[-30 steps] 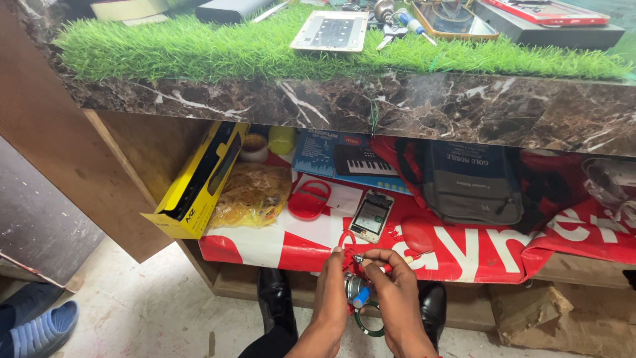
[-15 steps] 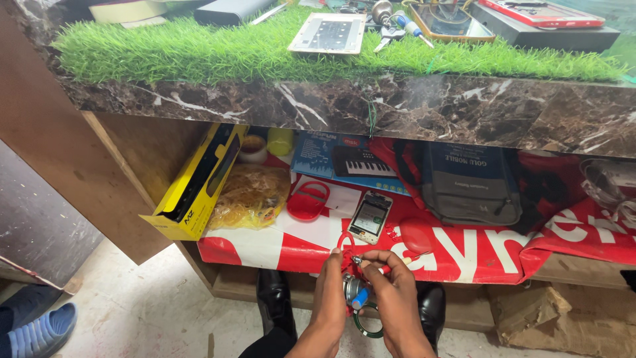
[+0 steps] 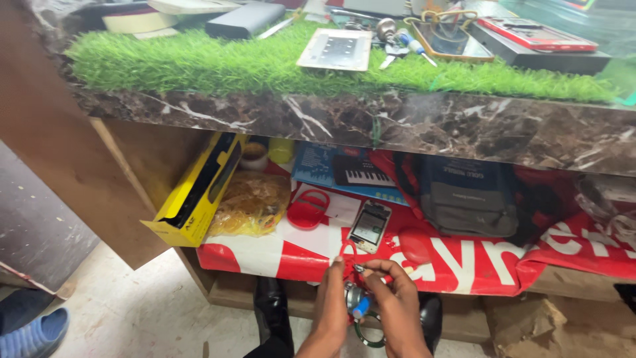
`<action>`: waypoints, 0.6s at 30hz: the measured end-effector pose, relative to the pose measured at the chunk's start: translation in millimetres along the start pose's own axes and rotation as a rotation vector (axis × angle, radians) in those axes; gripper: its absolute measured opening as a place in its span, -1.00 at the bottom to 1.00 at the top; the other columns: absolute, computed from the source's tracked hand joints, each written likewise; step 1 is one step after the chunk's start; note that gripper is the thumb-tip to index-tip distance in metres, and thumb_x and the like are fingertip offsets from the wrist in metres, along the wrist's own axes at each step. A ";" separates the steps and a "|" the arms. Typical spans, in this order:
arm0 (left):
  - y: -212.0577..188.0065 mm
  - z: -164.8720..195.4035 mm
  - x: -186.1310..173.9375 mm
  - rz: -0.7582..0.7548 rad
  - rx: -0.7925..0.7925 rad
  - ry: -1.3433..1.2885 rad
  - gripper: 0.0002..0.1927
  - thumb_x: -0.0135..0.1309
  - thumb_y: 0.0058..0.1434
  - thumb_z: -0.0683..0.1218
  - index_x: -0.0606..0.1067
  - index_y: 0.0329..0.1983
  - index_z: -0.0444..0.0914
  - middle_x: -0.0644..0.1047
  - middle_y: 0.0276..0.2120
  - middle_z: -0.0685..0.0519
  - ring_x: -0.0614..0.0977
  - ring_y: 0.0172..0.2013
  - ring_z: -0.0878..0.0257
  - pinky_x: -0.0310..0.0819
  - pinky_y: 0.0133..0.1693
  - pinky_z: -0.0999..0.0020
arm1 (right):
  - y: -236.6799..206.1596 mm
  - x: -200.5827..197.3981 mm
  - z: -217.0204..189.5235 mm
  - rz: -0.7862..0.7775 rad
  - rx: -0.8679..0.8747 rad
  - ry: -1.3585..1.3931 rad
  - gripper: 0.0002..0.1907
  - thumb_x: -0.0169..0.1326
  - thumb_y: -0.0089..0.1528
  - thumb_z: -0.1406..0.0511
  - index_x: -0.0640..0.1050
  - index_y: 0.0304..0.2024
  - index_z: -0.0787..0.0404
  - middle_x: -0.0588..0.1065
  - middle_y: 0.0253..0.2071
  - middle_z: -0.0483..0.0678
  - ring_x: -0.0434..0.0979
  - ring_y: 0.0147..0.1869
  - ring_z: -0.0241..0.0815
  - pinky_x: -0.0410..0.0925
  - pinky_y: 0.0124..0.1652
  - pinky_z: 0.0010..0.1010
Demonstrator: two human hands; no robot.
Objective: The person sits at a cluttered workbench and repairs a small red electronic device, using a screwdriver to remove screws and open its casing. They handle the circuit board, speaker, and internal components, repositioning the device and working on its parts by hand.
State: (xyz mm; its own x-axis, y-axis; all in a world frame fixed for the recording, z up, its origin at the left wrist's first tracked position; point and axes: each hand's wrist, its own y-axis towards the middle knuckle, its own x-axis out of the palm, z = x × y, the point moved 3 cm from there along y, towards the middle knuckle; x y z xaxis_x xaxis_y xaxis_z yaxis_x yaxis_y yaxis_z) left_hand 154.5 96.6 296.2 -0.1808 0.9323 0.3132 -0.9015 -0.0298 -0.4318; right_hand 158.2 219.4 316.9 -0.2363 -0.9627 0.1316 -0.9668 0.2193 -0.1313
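Observation:
Low in the head view, my left hand (image 3: 329, 306) and my right hand (image 3: 396, 305) are closed together on a bunch of keys (image 3: 358, 306) with a blue fob and a dark green ring hanging below. A thin red loop rises from the bunch between my fingers. Just above my hands, a smartphone (image 3: 370, 226) lies on the red and white sheet (image 3: 464, 265) that covers the shelf under the counter.
A marble counter edge (image 3: 371, 122) topped with a green grass mat (image 3: 265, 66) carries tools and a metal plate. On the shelf are a yellow box (image 3: 199, 189), a bag of rubber bands (image 3: 245, 205), a red round lid (image 3: 308, 212) and a grey backpack (image 3: 467, 199). Black shoes (image 3: 271, 318) stand below.
My hands stay in the same place working the key bunch; only the fingers have shifted slightly.

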 end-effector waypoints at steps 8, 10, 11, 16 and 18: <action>10.7 -11.0 -5.3 0.032 0.030 0.014 -0.24 -0.20 0.25 0.37 0.40 0.31 -0.21 0.49 0.18 -0.04 0.50 0.14 0.16 0.28 0.19 0.27 | 3.5 -1.8 11.0 -0.003 -0.025 -0.025 -0.74 0.15 0.20 0.35 0.62 -0.06 0.27 0.54 -0.30 -0.06 0.48 -0.26 -0.30 0.36 -0.27 -0.48; 12.5 -10.6 -6.6 0.066 0.049 0.080 -0.24 -0.20 0.26 0.38 0.38 0.33 -0.18 0.46 0.16 0.03 0.47 0.13 0.23 0.25 0.17 0.34 | 3.5 -1.5 8.1 -0.006 0.005 -0.016 -0.74 0.13 0.19 0.35 0.61 -0.06 0.25 0.55 -0.31 -0.04 0.51 -0.28 -0.30 0.38 -0.31 -0.49; 13.1 -9.9 -6.4 0.045 0.067 0.058 -0.25 -0.20 0.27 0.38 0.41 0.29 -0.22 0.48 0.11 -0.01 0.47 0.06 0.21 0.29 0.11 0.32 | 3.0 -0.3 6.8 -0.003 0.023 -0.008 -0.74 0.13 0.19 0.34 0.60 -0.07 0.25 0.55 -0.32 -0.04 0.50 -0.29 -0.29 0.38 -0.34 -0.47; 10.0 -5.4 -1.9 -0.045 0.116 -0.065 -0.26 -0.20 0.29 0.35 0.50 0.13 -0.34 0.54 -0.15 -0.08 0.52 -0.21 0.19 0.42 -0.18 0.28 | -1.5 2.9 2.8 0.019 0.094 0.008 -0.75 0.13 0.21 0.33 0.58 -0.06 0.24 0.51 -0.36 -0.01 0.45 -0.39 -0.18 0.31 -0.51 -0.35; 4.2 -8.9 -2.1 -0.004 -0.005 -0.044 -0.30 -0.21 0.26 0.35 0.49 0.15 -0.25 0.51 -0.19 -0.04 0.50 -0.25 0.21 0.40 -0.24 0.29 | -5.2 0.3 2.2 0.007 0.064 0.019 -0.76 0.12 0.21 0.34 0.59 -0.07 0.27 0.52 -0.33 -0.03 0.49 -0.34 -0.24 0.36 -0.44 -0.42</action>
State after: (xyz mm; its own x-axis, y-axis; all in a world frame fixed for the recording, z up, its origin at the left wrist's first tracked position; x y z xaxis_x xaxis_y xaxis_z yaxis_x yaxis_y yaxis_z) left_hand 154.6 97.7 286.1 -0.1942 0.9157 0.3517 -0.9001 -0.0239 -0.4350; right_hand 163.4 217.7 315.5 -0.2453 -0.9579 0.1490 -0.9570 0.2147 -0.1952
